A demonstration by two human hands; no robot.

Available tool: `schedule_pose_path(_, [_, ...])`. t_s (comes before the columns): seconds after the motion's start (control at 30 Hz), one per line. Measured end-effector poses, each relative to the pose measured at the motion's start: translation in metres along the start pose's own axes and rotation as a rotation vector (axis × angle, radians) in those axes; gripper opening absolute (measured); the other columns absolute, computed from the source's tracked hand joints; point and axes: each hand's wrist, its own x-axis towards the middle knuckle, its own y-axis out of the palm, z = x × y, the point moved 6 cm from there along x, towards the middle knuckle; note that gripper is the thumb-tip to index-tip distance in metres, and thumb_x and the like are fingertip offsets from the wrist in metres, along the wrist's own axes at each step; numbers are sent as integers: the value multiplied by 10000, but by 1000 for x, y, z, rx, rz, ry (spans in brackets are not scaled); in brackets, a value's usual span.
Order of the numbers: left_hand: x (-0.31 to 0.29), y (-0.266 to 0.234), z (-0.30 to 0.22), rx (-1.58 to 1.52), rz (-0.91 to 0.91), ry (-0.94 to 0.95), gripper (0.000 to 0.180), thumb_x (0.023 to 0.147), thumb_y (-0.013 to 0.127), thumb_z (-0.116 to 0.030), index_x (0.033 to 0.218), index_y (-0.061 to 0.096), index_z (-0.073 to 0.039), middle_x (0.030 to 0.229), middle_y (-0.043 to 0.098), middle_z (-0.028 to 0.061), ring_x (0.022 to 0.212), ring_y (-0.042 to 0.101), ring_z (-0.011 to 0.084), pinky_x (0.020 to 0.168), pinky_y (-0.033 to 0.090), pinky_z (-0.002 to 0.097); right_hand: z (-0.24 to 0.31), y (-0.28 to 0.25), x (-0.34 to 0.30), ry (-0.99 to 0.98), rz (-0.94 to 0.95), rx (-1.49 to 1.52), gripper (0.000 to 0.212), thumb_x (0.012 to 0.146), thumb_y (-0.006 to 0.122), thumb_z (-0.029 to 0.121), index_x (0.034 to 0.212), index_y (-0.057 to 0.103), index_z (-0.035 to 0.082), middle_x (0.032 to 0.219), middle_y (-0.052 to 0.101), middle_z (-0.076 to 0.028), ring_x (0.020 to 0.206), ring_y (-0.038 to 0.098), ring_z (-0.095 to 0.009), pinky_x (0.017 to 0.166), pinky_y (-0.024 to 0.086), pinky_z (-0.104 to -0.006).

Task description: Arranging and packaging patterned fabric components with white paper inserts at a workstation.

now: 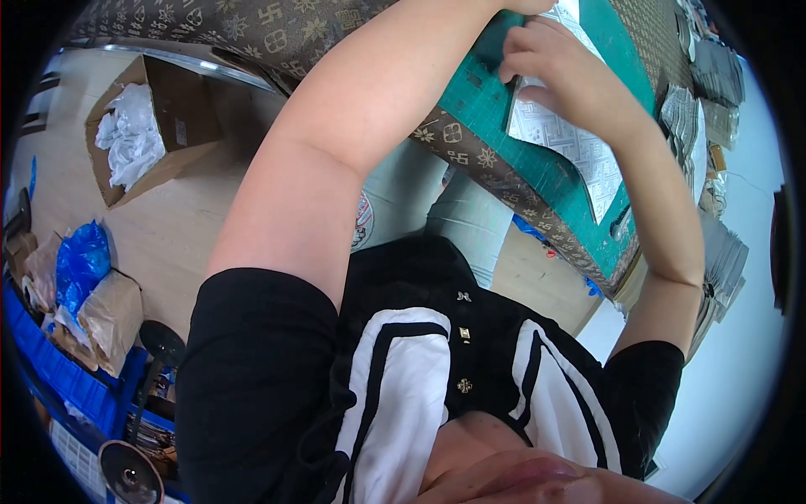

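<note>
A whitish sheet with a raised geometric pattern and curved edges (561, 130) lies on a green cutting mat (550, 185). Over its upper part is my right hand (564, 74), fingers bent and the thumb apart from them, with nothing visibly gripped. My left hand (527, 5) reaches to the top edge of the picture beside the sheet's far end. Most of it is cut off there, so its fingers do not show. By the mat's right edge lies a small metal tool (621, 225), too small to name.
The table has a brown patterned cover (470, 151). Stacks of grey sheets (720, 71) line the right side. On the floor at left stands a cardboard box (180, 122) holding white plastic. Below it are a blue crate (63, 361) with bags and a metal stand (130, 472).
</note>
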Motion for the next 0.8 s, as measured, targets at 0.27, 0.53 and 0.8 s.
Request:
schedule_pose_path(0.27, [-6,-6,-55,415,163,-452,391,995,538,-195,1342,637,-45,1268,681,239,1198,640,399,1056,488,476,46,46,-89,387,-456,198,374,734,839,48,1082,704,36,1152,680,-120,1098,644,-328,929,524,-426])
schedule_pose_path(0.53, [2,10,14,-109,-102,32,366,901,681,-221,1209,729,-29,1146,737,219,1076,705,364,971,546,430,55,66,-90,428,-889,11,279,738,820,2,1000,730,32,1074,707,-103,1005,683,-302,843,563,-394])
schedule_pose_path(0.8, [19,9,17,88,-14,16,378,833,722,-221,1158,760,-33,1119,743,223,1046,716,364,927,560,407,58,67,-95,436,-988,36,231,752,799,-5,969,737,46,1060,712,-71,997,691,-280,815,573,-375])
